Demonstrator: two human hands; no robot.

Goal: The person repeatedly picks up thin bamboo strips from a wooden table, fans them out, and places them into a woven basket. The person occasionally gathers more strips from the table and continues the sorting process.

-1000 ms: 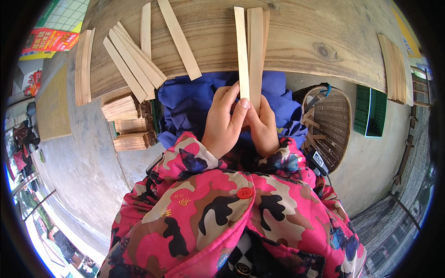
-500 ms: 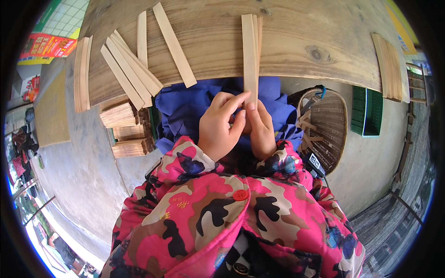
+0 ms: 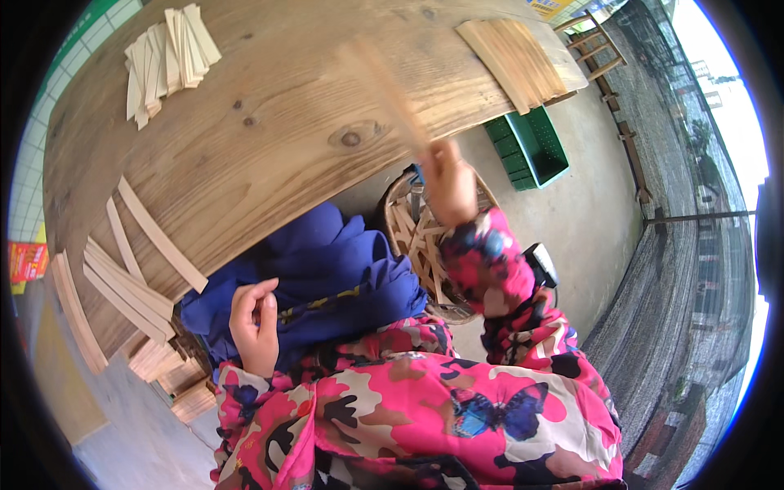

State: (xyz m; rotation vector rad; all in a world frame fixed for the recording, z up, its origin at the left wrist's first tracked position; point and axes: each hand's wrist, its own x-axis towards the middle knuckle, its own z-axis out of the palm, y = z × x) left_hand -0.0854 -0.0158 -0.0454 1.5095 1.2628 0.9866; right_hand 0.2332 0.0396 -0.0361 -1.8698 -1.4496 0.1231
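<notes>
My right hand [image 3: 451, 184] is closed on the near end of a thin wooden strip [image 3: 384, 94]. The strip is smeared by motion and slants up over the table, so I cannot tell if it is one or several together. Below that hand stands a round wicker basket [image 3: 483, 194] holding many loose wood pieces [image 3: 416, 237]. My left hand [image 3: 255, 327] hovers over the blue cloth [image 3: 327, 261] on my lap, fingers loosely curled and apart, with nothing in it. Several pale strips [image 3: 155, 233] lie near the table's left front edge.
The wooden table [image 3: 286, 155] spans ahead. A row of strips [image 3: 514, 61] lies at its right end, and a fanned pile [image 3: 170, 61] at the far left. A green crate [image 3: 531, 147] stands on the floor at right. Bundled strips [image 3: 171, 371] are stacked low at left.
My hands have parted: the right swung out to the right over the basket with the wood, and the left let go and stayed over the lap. The view has turned right.
</notes>
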